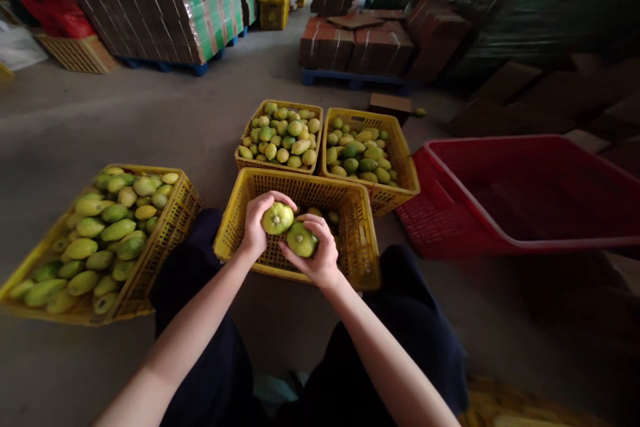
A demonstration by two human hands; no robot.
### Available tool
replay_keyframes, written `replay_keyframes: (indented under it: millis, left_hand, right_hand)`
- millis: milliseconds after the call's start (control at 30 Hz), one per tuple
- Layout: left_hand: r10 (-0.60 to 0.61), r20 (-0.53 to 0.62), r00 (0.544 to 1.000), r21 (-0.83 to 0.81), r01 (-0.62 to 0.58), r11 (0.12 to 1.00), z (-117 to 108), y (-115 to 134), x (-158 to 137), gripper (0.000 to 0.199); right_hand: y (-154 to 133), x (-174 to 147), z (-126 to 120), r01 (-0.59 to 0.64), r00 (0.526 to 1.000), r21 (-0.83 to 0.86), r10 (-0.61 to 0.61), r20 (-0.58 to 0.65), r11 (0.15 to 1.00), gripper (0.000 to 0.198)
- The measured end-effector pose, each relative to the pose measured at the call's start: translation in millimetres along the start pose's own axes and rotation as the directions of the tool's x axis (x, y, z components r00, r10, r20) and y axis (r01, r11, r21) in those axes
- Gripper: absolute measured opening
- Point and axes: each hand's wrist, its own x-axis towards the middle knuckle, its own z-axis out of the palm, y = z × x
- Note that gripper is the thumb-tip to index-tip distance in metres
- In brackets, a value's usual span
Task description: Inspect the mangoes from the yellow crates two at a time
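Over a yellow crate between my knees I hold two green-yellow papayas, one in each hand. My left hand curls around the left papaya, whose stem end faces me. My right hand is closed on the greener right papaya, set slightly lower. The two fruits are very close together; I cannot tell whether they touch. A few more papayas lie inside this crate, partly hidden behind my right hand. Most of the crate's floor shows as dark mesh.
A yellow crate heaped with papayas stands at my left. Two more filled crates, one left and one right, adjoin the far side. A large red basket is at right. Wrapped stacks and flattened cartons sit on pallets behind.
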Motion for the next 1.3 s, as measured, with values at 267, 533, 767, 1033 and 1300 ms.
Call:
replay_keyframes:
  millis: [267, 533, 767, 1033, 1300]
  left_hand:
    - [-0.045, -0.009, 0.999, 0.051, 0.046, 0.998, 7.4, -14.7, -5.3, 0.037]
    - [0.001, -0.076, 0.997, 0.005, 0.0, 1.0, 13.0, -17.3, -19.2, 0.037]
    - [0.178, 0.023, 0.984, 0.053, -0.179, 0.982, 5.2, -16.9, -23.9, 0.04]
    - [0.185, 0.029, 0.982, 0.158, -0.188, 0.97, 6.3, -17.4, -23.1, 0.041]
    - [-0.245, -0.182, 0.952, 0.311, 0.292, 0.904, 6.5, -36.5, -8.3, 0.019]
  right_hand:
    - [-14.6, 1.4, -0.3, -0.394, 0.878, 0.231, 0.438, -0.19, 0.89, 0.018]
    - [2.9, -1.6, -11.4, -0.126, 0.982, 0.12, 0.141, -0.128, 0.985, 0.028]
    - [6.2, 9.3, -17.2, 0.272, 0.957, -0.001, -0.271, -0.103, 0.962, 0.035]
    - [3.0, 2.3, -9.7, -0.018, 0.985, 0.059, 0.028, -0.167, 0.998, 0.028]
    - [24.0, 23.2, -4.1, -0.843, 0.384, 0.349, 0.912, -0.144, 0.41, 0.031]
